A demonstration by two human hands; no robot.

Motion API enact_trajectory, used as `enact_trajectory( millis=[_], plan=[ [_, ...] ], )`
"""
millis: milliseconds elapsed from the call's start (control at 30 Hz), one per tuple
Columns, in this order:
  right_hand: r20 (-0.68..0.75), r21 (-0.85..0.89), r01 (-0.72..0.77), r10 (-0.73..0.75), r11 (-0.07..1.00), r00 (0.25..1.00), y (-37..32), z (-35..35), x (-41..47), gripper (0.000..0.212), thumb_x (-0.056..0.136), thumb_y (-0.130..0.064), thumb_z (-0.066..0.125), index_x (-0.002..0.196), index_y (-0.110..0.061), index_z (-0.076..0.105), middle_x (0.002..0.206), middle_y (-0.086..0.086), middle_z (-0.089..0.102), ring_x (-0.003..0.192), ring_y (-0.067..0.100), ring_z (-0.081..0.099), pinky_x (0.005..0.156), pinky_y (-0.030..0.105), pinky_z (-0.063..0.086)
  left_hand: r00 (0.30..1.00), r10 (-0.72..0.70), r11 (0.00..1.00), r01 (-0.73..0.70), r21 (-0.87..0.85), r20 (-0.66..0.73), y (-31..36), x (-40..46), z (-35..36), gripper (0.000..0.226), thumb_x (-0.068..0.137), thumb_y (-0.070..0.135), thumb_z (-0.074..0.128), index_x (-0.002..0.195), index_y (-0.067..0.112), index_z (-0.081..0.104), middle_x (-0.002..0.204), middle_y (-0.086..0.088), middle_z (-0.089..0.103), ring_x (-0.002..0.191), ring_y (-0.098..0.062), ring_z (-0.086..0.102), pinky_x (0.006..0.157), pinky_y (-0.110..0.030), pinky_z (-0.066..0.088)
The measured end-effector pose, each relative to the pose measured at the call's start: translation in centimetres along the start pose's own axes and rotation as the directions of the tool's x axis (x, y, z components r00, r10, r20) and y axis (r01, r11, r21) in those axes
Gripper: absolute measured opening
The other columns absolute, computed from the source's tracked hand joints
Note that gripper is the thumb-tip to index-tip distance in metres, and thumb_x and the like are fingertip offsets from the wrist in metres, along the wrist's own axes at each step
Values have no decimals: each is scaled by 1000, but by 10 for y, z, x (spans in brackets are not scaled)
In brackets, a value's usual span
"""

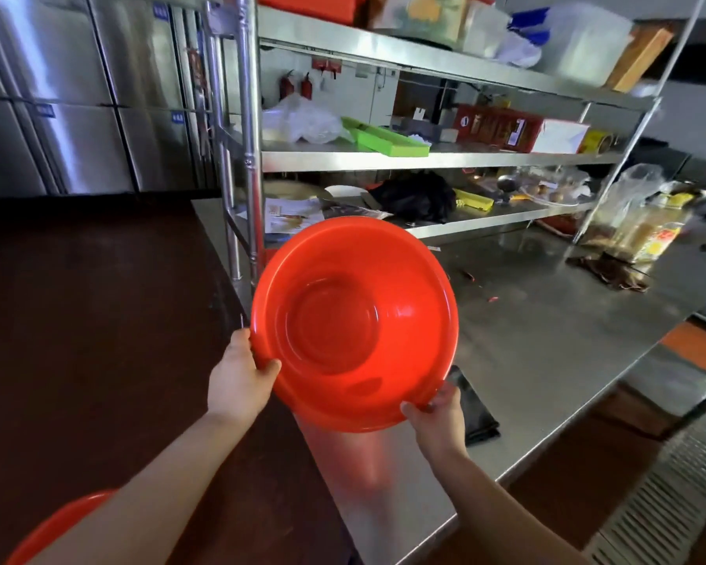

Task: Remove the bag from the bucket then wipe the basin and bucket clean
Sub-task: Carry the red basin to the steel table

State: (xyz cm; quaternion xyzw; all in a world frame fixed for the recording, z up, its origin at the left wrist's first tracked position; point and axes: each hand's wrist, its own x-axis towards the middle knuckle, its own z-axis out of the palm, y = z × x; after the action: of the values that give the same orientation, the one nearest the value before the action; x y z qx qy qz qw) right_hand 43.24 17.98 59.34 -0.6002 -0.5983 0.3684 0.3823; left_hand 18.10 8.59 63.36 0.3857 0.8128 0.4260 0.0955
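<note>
Red plastic basin (353, 324), round and shallow, is held up in the air over the near end of the steel tabletop (547, 320), tilted so its inside faces the camera. The left hand (239, 381) grips the rim at the lower left, thumb curled over the lip and onto the inner wall, the other fingers hidden behind the rim. The right hand (437, 418) grips the rim at the lower right, its fingers wrapped over the edge. The inside of the basin shows only its moulded rings.

Just right of the right hand, a flat black folded item (479, 413) lies on the tabletop, partly behind the basin's rim. The basin's far rim overlaps the lowest shelf of the steel rack (424, 159), which stands on the back of the tabletop, its corner posts just left of the basin. To the right, the tabletop runs bare for a good stretch, with a few small red scraps (493, 298), until a brown rag (610, 271) and clear bags of goods (636, 222) near the far right post. Left of the tabletop's edge lies dark reddish floor (78, 320). A curved red plastic edge (58, 524) shows at the lower left corner, under the left forearm; what it belongs to cannot be told.
</note>
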Motion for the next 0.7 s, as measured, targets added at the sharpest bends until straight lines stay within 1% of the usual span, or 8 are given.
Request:
enact_trajectory(
  millis=[67, 167, 267, 400, 467, 567, 633, 700],
  plan=[
    [29, -7, 33, -33, 999, 999, 6, -7, 29, 44, 71, -7, 77, 100, -11, 45, 80, -7, 53, 73, 13, 53, 60, 26, 33, 999, -36, 999, 36, -23, -21, 12, 7, 22, 60, 83, 24, 69, 134, 12, 40, 110, -5, 62, 101, -31, 62, 84, -37, 49],
    [94, 1, 94, -94, 996, 991, 13, -14, 68, 43, 73, -7, 75, 103, -13, 44, 82, -6, 55, 71, 3, 53, 58, 17, 35, 995, -71, 995, 67, -71, -63, 25, 18, 51, 51, 83, 20, 68, 128, 15, 44, 87, 15, 54, 94, -27, 63, 76, -31, 45],
    [156, -39, 162, -154, 986, 976, 29, -20, 99, 36, 77, -10, 71, 102, -15, 46, 78, -4, 54, 68, 7, 53, 61, 26, 39, 985, -137, 983, 122, -138, -107, 33, 27, 76, 55, 85, 16, 66, 133, 14, 41, 98, 9, 54, 101, -25, 60, 80, -30, 42],
    [254, -231, 148, -87, 962, 963, 67, -30, 136, 19, 86, -29, 58, 101, -18, 60, 86, -2, 58, 79, 18, 55, 67, 30, 38, 965, -209, 965, 176, -195, -160, 37, 37, 99, 56, 86, 16, 63, 136, 17, 38, 107, 5, 54, 102, -21, 58, 87, -33, 44],
    [280, -375, 182, -77, 909, 957, 92, -31, 150, 25, 90, -30, 56, 96, -8, 65, 94, 9, 60, 89, 28, 56, 72, 33, 40, 961, -215, 962, 177, -209, -173, 36, 41, 103, 55, 86, 17, 63, 136, 20, 39, 109, 4, 58, 100, -18, 59, 88, -35, 47],
    [367, -511, 257, -62, 820, 928, 125, -20, 167, 28, 86, -28, 64, 99, -4, 64, 105, 16, 59, 103, 34, 53, 86, 36, 38, 960, -205, 966, 166, -200, -193, 35, 45, 108, 54, 85, 15, 65, 133, 21, 41, 104, 5, 59, 91, -13, 61, 78, -26, 46],
    [425, -658, 281, 36, 699, 904, 139, -9, 172, 56, 77, -50, 66, 118, -14, 54, 119, 7, 52, 115, 27, 46, 96, 35, 36, 959, -199, 967, 159, -198, -201, 34, 47, 111, 53, 85, 14, 66, 132, 20, 43, 104, 4, 60, 88, -8, 62, 74, -20, 45],
    [419, -780, 337, 40, 528, 907, 148, 2, 173, 72, 71, -67, 60, 123, -20, 45, 122, 1, 47, 116, 24, 42, 96, 37, 38, 959, -195, 970, 158, -186, -203, 33, 48, 111, 53, 85, 15, 66, 132, 21, 43, 107, 3, 60, 87, -3, 61, 74, -19, 45]
  ],
)
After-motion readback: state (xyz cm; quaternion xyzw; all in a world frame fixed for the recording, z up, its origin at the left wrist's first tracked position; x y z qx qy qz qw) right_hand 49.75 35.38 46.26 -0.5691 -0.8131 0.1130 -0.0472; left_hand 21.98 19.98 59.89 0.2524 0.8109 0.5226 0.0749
